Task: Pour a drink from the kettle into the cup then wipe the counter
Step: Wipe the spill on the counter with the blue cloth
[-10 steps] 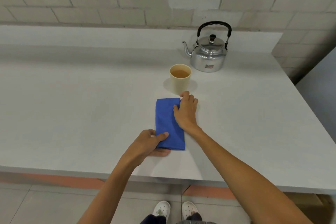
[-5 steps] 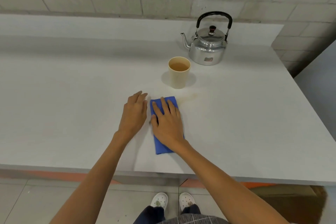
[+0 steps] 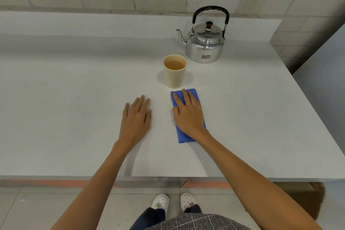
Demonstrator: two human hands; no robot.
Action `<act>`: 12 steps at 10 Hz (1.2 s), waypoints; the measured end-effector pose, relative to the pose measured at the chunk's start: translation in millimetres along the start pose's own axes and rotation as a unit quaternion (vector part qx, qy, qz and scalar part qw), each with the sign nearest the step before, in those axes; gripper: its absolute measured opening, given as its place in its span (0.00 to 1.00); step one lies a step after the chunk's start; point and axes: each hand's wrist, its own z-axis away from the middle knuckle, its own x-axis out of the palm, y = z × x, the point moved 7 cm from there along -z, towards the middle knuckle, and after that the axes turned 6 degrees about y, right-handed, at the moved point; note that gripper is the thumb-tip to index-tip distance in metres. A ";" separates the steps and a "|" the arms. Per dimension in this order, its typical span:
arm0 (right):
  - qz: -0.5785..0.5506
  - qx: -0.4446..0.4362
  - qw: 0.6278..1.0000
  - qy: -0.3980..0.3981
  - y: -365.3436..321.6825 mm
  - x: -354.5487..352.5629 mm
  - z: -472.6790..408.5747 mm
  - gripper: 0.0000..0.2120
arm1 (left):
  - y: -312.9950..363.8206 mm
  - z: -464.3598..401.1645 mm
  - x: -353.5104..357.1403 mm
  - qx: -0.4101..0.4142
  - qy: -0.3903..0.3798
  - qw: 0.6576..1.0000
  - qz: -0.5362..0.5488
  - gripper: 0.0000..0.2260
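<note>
Wiping is the step in hand, as we judge it: the cup already holds a tan drink and the kettle stands upright at about one o'clock from it, spout pointing left. Our right hand lies flat and spread on the folded blue cloth, pressing it to the counter rather than clutching it; the fingers reach almost to the cloth's far edge. The cloth sits just beside the cup, at about five o'clock from its base, not touching as far as we can tell. Our left hand rests palm down on bare counter at nine o'clock from the cloth, released and holding nothing.

Next we would slide the cloth across the surface near the cup, keeping the pressure even and steering clear of the cup's base, since a nudge could spill the full drink.

We cannot make out any wet patch or stain on the pale counter. The cloth's middle is hidden under our palm, the counter is cut off at left and right, and the kettle's label is too small to read.
</note>
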 end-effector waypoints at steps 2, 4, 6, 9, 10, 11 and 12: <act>-0.010 -0.019 1.000 -0.008 -22.6 7.5 5.4 0.24 | -1.5 1.0 1.6 0.000 -0.001 1.000 -0.013 0.21; -0.050 -0.038 0.998 -0.015 -4.5 -7.4 52.7 0.23 | -2.5 1.4 2.5 -0.001 -0.003 1.000 -0.008 0.21; -0.018 0.019 1.000 0.011 57.7 -28.4 49.3 0.23 | -1.4 1.9 2.6 0.004 0.004 1.000 -0.005 0.21; 0.009 0.030 0.999 0.010 31.7 -11.0 -19.6 0.23 | 0.9 2.4 2.0 -0.001 0.004 1.000 -0.011 0.21; -0.005 0.009 1.000 0.006 12.8 -4.2 -6.4 0.23 | -0.7 3.1 2.4 -0.007 -0.003 1.000 -0.015 0.21; -0.018 -0.014 1.000 -0.003 11.5 -5.7 23.2 0.23 | -1.1 2.1 2.2 -0.008 -0.003 1.000 -0.012 0.21; -0.021 -0.018 1.000 -0.002 30.3 -15.4 53.5 0.23 | 0.5 2.6 1.4 -0.004 0.007 1.000 -0.009 0.20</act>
